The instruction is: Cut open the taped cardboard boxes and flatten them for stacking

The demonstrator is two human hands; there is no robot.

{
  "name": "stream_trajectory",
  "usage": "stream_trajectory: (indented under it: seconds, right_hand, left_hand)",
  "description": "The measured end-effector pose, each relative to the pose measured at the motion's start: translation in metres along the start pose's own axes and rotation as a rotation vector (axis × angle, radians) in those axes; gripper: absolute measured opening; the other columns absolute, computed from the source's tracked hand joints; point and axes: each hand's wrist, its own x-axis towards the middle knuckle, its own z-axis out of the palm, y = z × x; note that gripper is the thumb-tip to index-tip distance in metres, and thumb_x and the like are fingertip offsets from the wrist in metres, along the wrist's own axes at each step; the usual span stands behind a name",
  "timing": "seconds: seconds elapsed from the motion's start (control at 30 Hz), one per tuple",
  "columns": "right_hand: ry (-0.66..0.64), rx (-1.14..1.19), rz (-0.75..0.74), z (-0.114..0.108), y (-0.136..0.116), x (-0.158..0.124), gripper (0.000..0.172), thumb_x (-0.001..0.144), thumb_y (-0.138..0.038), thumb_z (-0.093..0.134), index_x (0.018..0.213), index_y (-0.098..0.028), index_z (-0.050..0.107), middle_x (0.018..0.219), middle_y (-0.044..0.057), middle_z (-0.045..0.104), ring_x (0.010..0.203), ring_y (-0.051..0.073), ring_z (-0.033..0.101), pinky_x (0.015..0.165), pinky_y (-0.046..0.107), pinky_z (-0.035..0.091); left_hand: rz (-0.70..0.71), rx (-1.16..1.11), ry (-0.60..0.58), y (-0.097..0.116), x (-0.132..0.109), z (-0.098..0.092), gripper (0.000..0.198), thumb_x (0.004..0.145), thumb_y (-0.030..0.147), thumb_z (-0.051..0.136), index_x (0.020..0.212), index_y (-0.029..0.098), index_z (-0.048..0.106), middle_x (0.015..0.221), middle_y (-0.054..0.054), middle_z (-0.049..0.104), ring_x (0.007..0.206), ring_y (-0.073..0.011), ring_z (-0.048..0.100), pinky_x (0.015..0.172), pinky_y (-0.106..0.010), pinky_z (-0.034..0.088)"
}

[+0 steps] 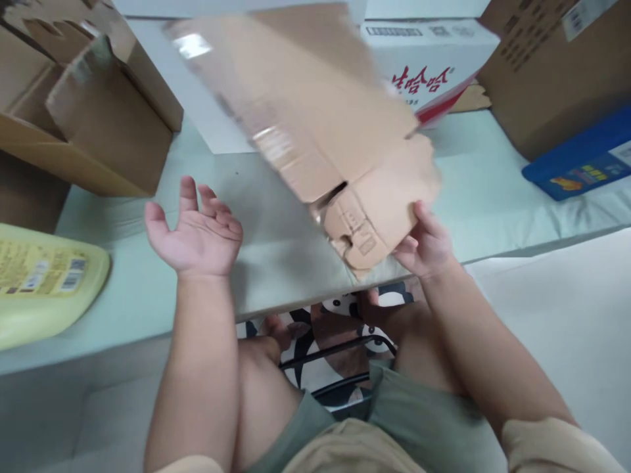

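A flattened cardboard box [315, 98] tilts above the table, its far end blurred and its near flaps bent. My right hand [426, 243] grips one corner of it, the thumb on top and the other fingers partly hidden beneath. Shiny tape shows along the box's left edge. To the left of the cardboard, my left hand [197, 233] is raised palm up with its fingers spread, touching nothing.
Brown open cartons [113, 125] stand at the left, behind a yellow bottle [49, 286]. White boxes with red lettering [428, 66] line the back. At right are a large brown carton [557, 72] and a blue package [586, 157]. A pale green cloth covers the table [276, 263].
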Motion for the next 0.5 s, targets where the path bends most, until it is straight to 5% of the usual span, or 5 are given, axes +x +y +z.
stream_trajectory:
  seconds: [0.13, 0.2, 0.3, 0.4, 0.5]
  right_hand:
    - [0.56, -0.185, -0.29, -0.043, -0.02, -0.037, 0.058, 0.054, -0.057, 0.094, 0.073, -0.026, 0.049, 0.06, -0.009, 0.053, 0.038, 0.007, 0.046, 0.035, 0.022, 0.038]
    - [0.703, -0.23, -0.369, -0.071, -0.035, -0.057, 0.056, 0.056, -0.041, 0.096, 0.07, -0.026, 0.045, 0.056, -0.01, 0.049, 0.034, 0.007, 0.046, 0.036, 0.022, 0.043]
    - [0.907, -0.397, -0.437, -0.114, -0.06, -0.072, 0.028, 0.078, -0.029, 0.082, 0.074, -0.028, 0.054, 0.058, -0.005, 0.058, 0.034, 0.01, 0.051, 0.036, 0.022, 0.047]
    - [1.062, -0.547, -0.514, -0.149, -0.091, -0.053, 0.019, 0.095, -0.015, 0.055, 0.082, -0.029, 0.057, 0.063, -0.004, 0.059, 0.036, 0.008, 0.053, 0.038, 0.021, 0.049]
    - [0.986, -0.632, -0.56, -0.166, -0.138, 0.008, 0.027, 0.099, -0.004, 0.043, 0.087, -0.028, 0.047, 0.08, -0.003, 0.063, 0.042, 0.004, 0.054, 0.046, 0.018, 0.051]
  left_hand:
    - [-0.089, -0.094, 0.057, 0.003, -0.005, 0.007, 0.07, 0.102, 0.073, 0.015, 0.092, 0.027, 0.067, 0.07, 0.004, 0.073, 0.057, -0.0108, 0.06, 0.052, -0.025, 0.046]
    - [-0.109, -0.039, 0.033, 0.003, -0.007, 0.007, 0.065, 0.103, 0.072, 0.02, 0.091, 0.028, 0.067, 0.07, 0.003, 0.072, 0.056, -0.012, 0.061, 0.052, -0.025, 0.047]
    - [-0.136, 0.043, 0.005, -0.001, -0.008, 0.006, 0.058, 0.102, 0.072, 0.03, 0.093, 0.029, 0.068, 0.071, 0.001, 0.072, 0.056, -0.0147, 0.063, 0.051, -0.027, 0.049]
    - [-0.148, 0.064, 0.055, -0.005, -0.009, 0.013, 0.057, 0.1, 0.071, 0.032, 0.091, 0.028, 0.068, 0.067, -0.001, 0.07, 0.052, -0.0157, 0.062, 0.047, -0.028, 0.049]
    - [-0.165, 0.047, 0.125, -0.01, -0.01, 0.025, 0.062, 0.101, 0.069, 0.024, 0.088, 0.026, 0.067, 0.06, -0.002, 0.067, 0.046, -0.0158, 0.058, 0.043, -0.028, 0.047]
